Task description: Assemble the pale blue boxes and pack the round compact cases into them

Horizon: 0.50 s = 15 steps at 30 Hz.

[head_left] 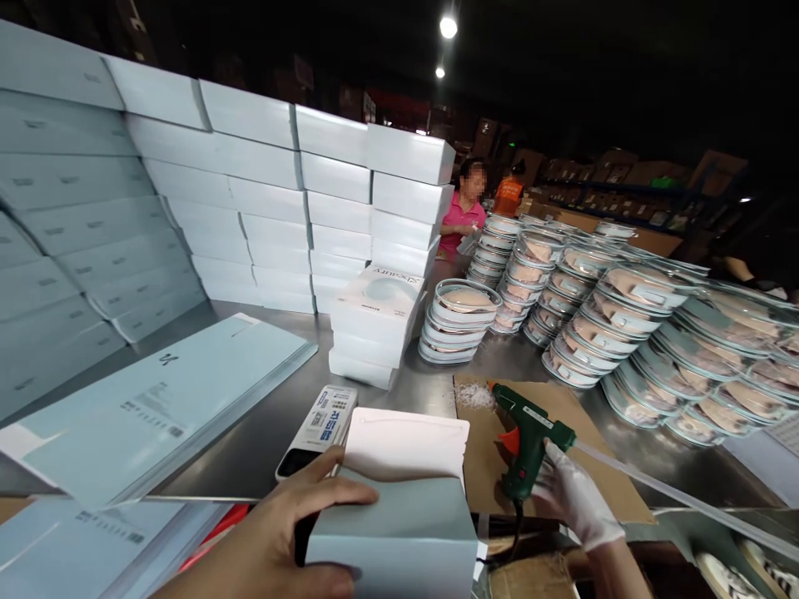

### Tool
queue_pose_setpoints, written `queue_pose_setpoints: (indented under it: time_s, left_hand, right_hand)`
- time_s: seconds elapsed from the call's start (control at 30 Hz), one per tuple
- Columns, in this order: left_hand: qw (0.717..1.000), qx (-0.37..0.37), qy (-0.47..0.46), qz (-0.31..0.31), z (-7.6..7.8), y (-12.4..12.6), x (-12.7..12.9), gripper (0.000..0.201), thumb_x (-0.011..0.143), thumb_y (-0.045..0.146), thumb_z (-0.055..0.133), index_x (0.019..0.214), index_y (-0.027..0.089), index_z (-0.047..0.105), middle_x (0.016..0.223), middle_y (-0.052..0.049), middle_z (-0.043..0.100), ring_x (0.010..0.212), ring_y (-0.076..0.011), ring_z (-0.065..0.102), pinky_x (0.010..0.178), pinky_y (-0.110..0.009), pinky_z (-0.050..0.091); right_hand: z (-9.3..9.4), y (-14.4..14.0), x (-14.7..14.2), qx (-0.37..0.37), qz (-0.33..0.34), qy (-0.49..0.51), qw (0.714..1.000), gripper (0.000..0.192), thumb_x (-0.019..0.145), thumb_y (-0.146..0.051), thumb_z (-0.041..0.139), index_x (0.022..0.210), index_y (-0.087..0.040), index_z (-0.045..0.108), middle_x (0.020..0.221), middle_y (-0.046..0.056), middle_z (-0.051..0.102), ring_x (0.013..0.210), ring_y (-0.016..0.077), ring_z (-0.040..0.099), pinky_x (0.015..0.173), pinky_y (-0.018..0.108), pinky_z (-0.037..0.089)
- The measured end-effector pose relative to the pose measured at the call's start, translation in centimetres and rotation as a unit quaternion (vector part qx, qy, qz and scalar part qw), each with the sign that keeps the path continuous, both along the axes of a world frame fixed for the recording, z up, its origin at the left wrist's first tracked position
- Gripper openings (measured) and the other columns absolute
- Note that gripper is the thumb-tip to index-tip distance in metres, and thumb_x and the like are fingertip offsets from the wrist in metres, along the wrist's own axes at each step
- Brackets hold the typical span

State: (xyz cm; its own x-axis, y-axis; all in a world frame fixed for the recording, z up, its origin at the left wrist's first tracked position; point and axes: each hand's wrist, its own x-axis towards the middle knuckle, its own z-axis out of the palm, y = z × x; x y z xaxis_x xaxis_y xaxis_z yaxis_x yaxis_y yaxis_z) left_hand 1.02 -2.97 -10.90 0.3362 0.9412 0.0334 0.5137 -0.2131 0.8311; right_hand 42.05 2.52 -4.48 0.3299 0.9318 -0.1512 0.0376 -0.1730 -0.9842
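My left hand (293, 532) grips a light blue cardboard box (399, 520) near the table's front edge, thumb and fingers on its left side. The box's pale flap (405, 441) stands up at the far side. My right hand (578, 499), in a white glove, is closed at the handle of a green hot glue gun (528, 437) with an orange trigger. A clear glue stick (674, 491) sticks out of its back end. Below the gun lies a brown cardboard sheet (602, 416), with whitish glue scraps (474, 395) near the nozzle.
A wall of light blue boxes (262, 175) rises at left and back. Flat box blanks (181, 391) lie in front of it. A white printed device (325, 420) and a short box stack (371, 320) stand centrally. Clear oval cases (612, 324) are piled right. A person in pink (465, 212) works behind.
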Motion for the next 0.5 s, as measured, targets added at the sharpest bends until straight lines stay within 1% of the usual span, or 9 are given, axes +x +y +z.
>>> queue_pose_setpoints:
  time_s: [0.07, 0.13, 0.17, 0.23, 0.3, 0.37, 0.4, 0.43, 0.5]
  left_hand:
    - [1.000, -0.008, -0.001, 0.002, 0.0, 0.2, 0.0, 0.066, 0.067, 0.050, 0.086, 0.131, 0.039, 0.071, 0.164, -0.010, 0.044, 0.152, -0.0465, 0.030, 0.116, -0.063, 0.036]
    - [1.000, -0.017, -0.005, 0.007, -0.3, 0.3, 0.1, 0.066, 0.066, 0.049, 0.087, 0.129, 0.039, 0.072, 0.164, -0.009, 0.044, 0.152, -0.0472, 0.030, 0.117, -0.063, 0.037]
    - [1.000, -0.022, -0.009, 0.010, -0.4, 0.4, 0.2, 0.066, 0.065, 0.048, 0.087, 0.128, 0.039, 0.072, 0.164, -0.009, 0.044, 0.152, -0.0475, 0.030, 0.117, -0.062, 0.036]
    - [0.999, -0.027, -0.030, 0.022, -0.6, 0.4, 0.7, 0.064, 0.063, 0.046, 0.089, 0.124, 0.038, 0.074, 0.161, -0.009, 0.048, 0.151, -0.0483, 0.032, 0.118, -0.062, 0.034]
    - [0.995, -0.025, -0.088, 0.042, -0.3, 0.3, 1.6, 0.058, 0.063, 0.046, 0.089, 0.118, 0.036, 0.076, 0.156, -0.010, 0.053, 0.149, -0.0483, 0.037, 0.118, -0.060, 0.035]
    - [0.975, -0.015, -0.211, 0.066, 0.5, 0.1, 3.0, 0.047, 0.066, 0.048, 0.089, 0.108, 0.032, 0.073, 0.153, -0.009, 0.053, 0.143, -0.0451, 0.045, 0.112, -0.053, 0.045]
    - [0.955, -0.008, -0.285, 0.080, 1.0, 0.0, 3.7, 0.045, 0.069, 0.049, 0.089, 0.105, 0.031, 0.068, 0.149, -0.008, 0.054, 0.139, -0.0419, 0.051, 0.106, -0.048, 0.049]
    - [0.932, -0.002, -0.351, 0.091, 1.6, 0.0, 4.4, 0.045, 0.071, 0.049, 0.088, 0.104, 0.032, 0.063, 0.144, -0.007, 0.056, 0.133, -0.0379, 0.057, 0.100, -0.043, 0.053]
    - [0.901, 0.005, -0.422, 0.105, 2.7, 0.0, 5.3, 0.050, 0.075, 0.050, 0.088, 0.109, 0.034, 0.055, 0.128, -0.005, 0.062, 0.117, -0.0296, 0.065, 0.091, -0.037, 0.056]
  right_hand:
    - [0.4, -1.2, 0.4, -0.016, -0.039, -0.043, 0.998, 0.032, 0.068, -0.046, 0.087, 0.062, -0.019, 0.073, 0.048, 0.004, 0.068, 0.039, 0.0186, 0.061, 0.042, 0.026, 0.050]
    - [0.5, -2.6, -0.7, 0.007, -0.050, -0.048, 0.998, 0.032, 0.066, -0.044, 0.089, 0.086, -0.022, 0.077, 0.066, 0.003, 0.076, 0.055, 0.0190, 0.069, 0.051, 0.024, 0.054]
    - [0.3, -3.1, -1.9, 0.038, -0.024, -0.029, 0.999, 0.046, 0.066, -0.046, 0.088, 0.105, -0.026, 0.075, 0.083, 0.004, 0.080, 0.072, 0.0218, 0.074, 0.062, 0.026, 0.059]
    - [-0.4, -3.8, -5.1, 0.106, 0.075, 0.030, 0.991, 0.074, 0.070, -0.054, 0.085, 0.136, -0.034, 0.059, 0.117, 0.007, 0.077, 0.103, 0.0274, 0.074, 0.083, 0.038, 0.061]
    - [-1.5, -4.3, -8.3, 0.155, 0.180, 0.070, 0.969, 0.092, 0.070, -0.060, 0.083, 0.150, -0.038, 0.043, 0.130, 0.010, 0.070, 0.115, 0.0303, 0.070, 0.090, 0.046, 0.058]
    - [-2.5, -4.8, -10.5, 0.202, 0.236, 0.051, 0.949, 0.100, 0.073, -0.062, 0.081, 0.156, -0.040, 0.031, 0.130, 0.011, 0.068, 0.118, 0.0311, 0.068, 0.095, 0.047, 0.056]
    - [-2.9, -5.1, -11.1, 0.229, 0.252, 0.023, 0.940, 0.097, 0.078, -0.060, 0.078, 0.158, -0.041, 0.027, 0.128, 0.010, 0.068, 0.118, 0.0312, 0.068, 0.098, 0.048, 0.055]
    - [-3.1, -5.4, -11.3, 0.255, 0.265, -0.010, 0.930, 0.092, 0.082, -0.058, 0.075, 0.158, -0.041, 0.026, 0.127, 0.010, 0.068, 0.120, 0.0314, 0.067, 0.101, 0.048, 0.053]
    - [-2.9, -5.8, -11.2, 0.285, 0.275, -0.068, 0.916, 0.076, 0.086, -0.050, 0.073, 0.154, -0.041, 0.040, 0.129, 0.009, 0.068, 0.123, 0.0328, 0.065, 0.106, 0.048, 0.050]
